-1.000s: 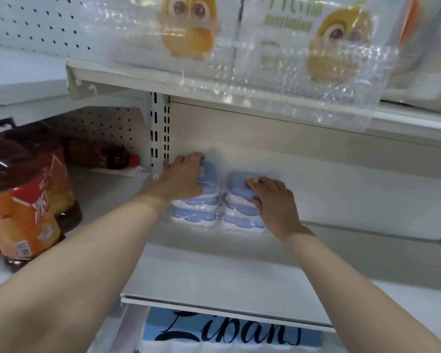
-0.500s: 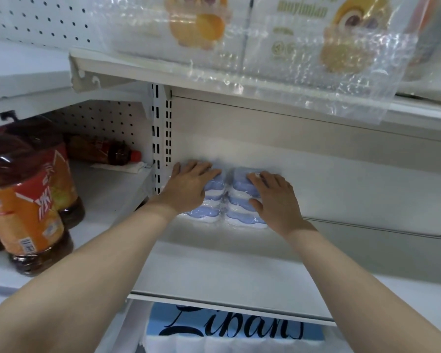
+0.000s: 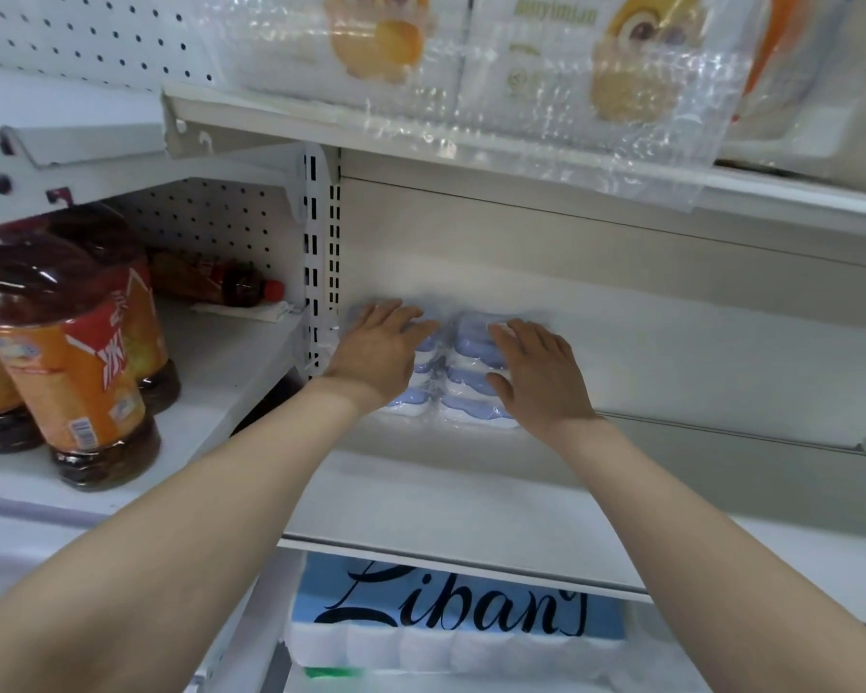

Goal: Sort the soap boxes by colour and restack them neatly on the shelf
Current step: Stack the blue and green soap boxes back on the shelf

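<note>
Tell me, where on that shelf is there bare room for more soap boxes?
The shelf is bare right of the two blue soap box stacks, and along its front strip. Crowded: the stacks sit beside the slotted post, the left hand and right hand rest on them, bottles occupy the next bay.

glossy plastic-wrapped soap boxes (image 3: 471, 382); matt shelf (image 3: 471, 502)

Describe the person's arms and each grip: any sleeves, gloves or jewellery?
Nothing worn shows. The left forearm and right forearm are bare from frame edge to wrist: no sleeves, watch or bands. The left grip and right grip are ungloved hands, with no rings on the fingers in view.
</note>
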`<state>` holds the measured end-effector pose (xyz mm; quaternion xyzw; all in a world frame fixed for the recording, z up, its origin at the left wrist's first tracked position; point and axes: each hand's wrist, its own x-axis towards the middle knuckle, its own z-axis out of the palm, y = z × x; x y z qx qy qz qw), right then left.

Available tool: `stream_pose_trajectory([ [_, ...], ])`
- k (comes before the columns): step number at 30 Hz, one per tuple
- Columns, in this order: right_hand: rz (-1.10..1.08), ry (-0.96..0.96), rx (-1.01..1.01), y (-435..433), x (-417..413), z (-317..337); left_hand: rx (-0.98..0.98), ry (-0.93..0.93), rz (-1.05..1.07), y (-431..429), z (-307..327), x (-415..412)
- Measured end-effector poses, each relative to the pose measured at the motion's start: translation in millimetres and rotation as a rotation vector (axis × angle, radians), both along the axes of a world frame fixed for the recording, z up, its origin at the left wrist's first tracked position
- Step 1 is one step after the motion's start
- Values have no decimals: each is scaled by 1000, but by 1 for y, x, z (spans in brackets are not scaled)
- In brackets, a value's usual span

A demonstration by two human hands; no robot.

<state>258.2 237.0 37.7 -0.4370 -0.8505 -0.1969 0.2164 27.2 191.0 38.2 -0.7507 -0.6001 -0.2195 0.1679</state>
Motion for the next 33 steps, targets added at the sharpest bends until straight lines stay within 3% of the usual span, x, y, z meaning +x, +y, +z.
stream_pose_trajectory([
  [4,29,5,-48,-22,13,9,-57,6,46,-20,7,15],
  [9,59,33,40,-62,43,5,81,32,-30,-69,11,42],
  [18,125,-36,79,-156,115,1,75,75,-27,-168,6,105],
  [25,171,-62,60,-221,163,-37,121,62,-24,-240,-39,147],
  [33,212,-35,-90,-281,192,-122,34,3,-26,-309,-118,175],
])
